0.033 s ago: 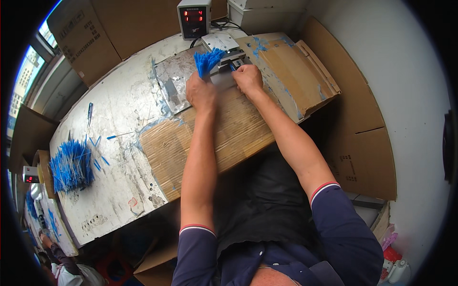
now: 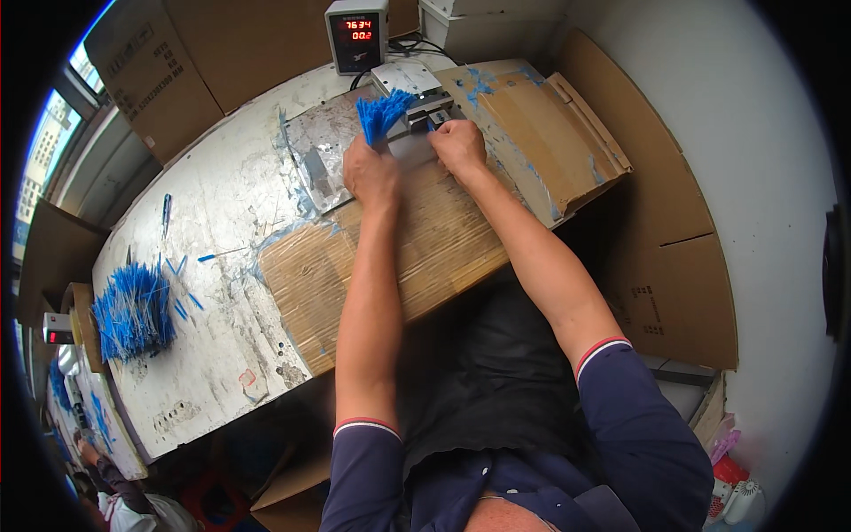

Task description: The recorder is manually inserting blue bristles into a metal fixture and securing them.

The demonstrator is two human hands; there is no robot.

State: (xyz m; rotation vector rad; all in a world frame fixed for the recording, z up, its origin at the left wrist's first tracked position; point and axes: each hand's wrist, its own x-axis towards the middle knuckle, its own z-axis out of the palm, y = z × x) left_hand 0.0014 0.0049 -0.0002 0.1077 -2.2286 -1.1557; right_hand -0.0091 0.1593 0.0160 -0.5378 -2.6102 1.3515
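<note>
My left hand [image 2: 372, 173] is closed round a bundle of thin blue-ended strands [image 2: 381, 115], whose blue ends fan out above the fist. Just right of the bundle stands a small metal fixture [image 2: 429, 110] on a metal plate. At the fixture's near side, my right hand [image 2: 458, 147] is closed in a pinch on a small blue piece [image 2: 433, 125]; most of that piece is hidden by the fingers and fixture. The two hands are a short way apart.
A display box [image 2: 358, 37] with red digits stands behind the fixture. Taped cardboard [image 2: 532, 133] lies to the right, more cardboard [image 2: 355, 275] under my forearms. At left are a heap of blue-ended strands [image 2: 133, 310] and a pen [image 2: 167, 213]. Another person's hand [image 2: 89, 452] shows at lower left.
The red digits on the display box have changed. The whole view has shifted very slightly; both hands hold the same places at the fixture.
</note>
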